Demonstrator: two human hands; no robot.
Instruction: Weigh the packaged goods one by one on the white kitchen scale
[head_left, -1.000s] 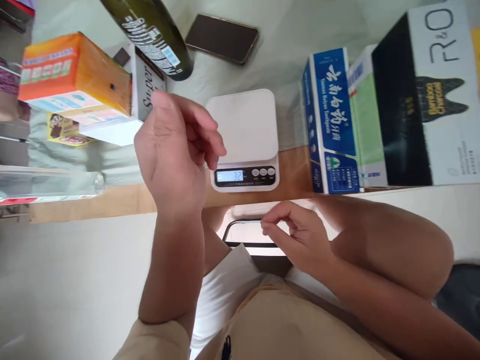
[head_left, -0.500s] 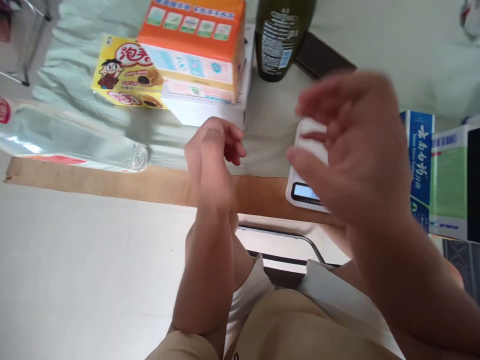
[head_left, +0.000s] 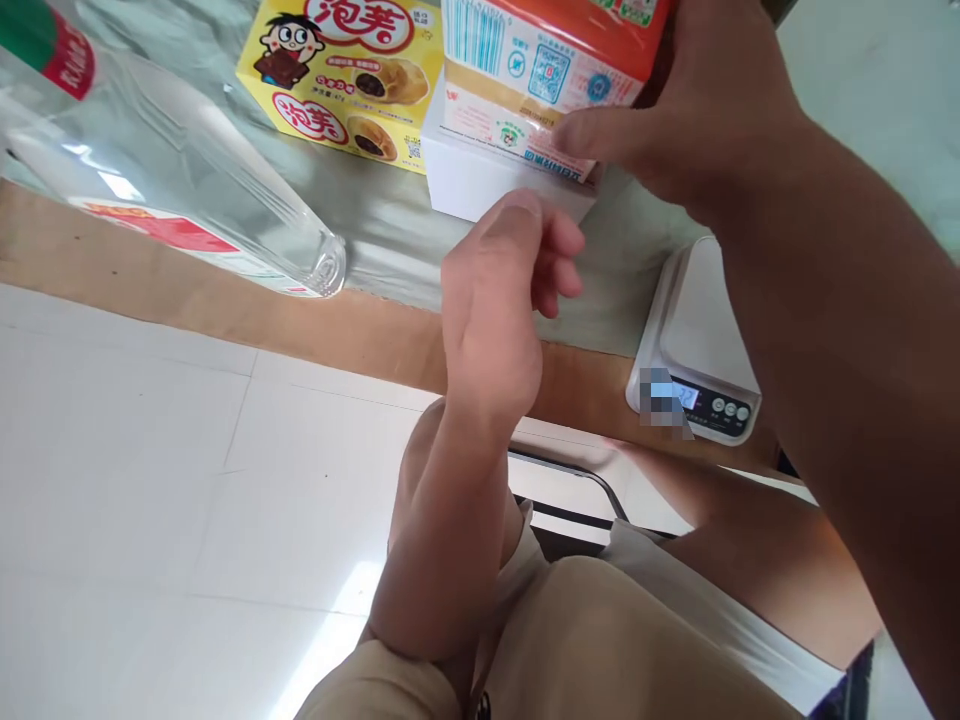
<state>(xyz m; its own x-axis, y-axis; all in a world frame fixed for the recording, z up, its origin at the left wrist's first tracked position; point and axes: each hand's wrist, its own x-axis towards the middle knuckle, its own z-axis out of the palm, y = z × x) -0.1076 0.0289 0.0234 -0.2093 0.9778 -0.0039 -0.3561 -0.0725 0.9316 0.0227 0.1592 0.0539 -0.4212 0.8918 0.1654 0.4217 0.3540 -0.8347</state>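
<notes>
My right hand (head_left: 675, 130) grips the right end of an orange-and-white package (head_left: 517, 75) printed with a barcode and a QR code. Its thumb presses on the near side, while the other fingers are hidden behind the package. Under the package is a white box (head_left: 469, 185). My left hand (head_left: 510, 270) is loosely curled just in front of that box, with nothing visible in its fingers. To the left of the package sits a yellow snack box (head_left: 337, 90) with a cartoon figure. A white digital scale (head_left: 705, 330) lies below my right forearm, its display lit.
A clear plastic bottle (head_left: 187, 170) with a red label and green part lies on its side at the left. The table's brown front edge (head_left: 390, 330) runs below, with my legs and a metal bar beneath. Green cloth covers the table.
My right hand has moved from above the scale to the orange package and taken hold of it. The view has shifted left and closer. My left hand stays curled.
</notes>
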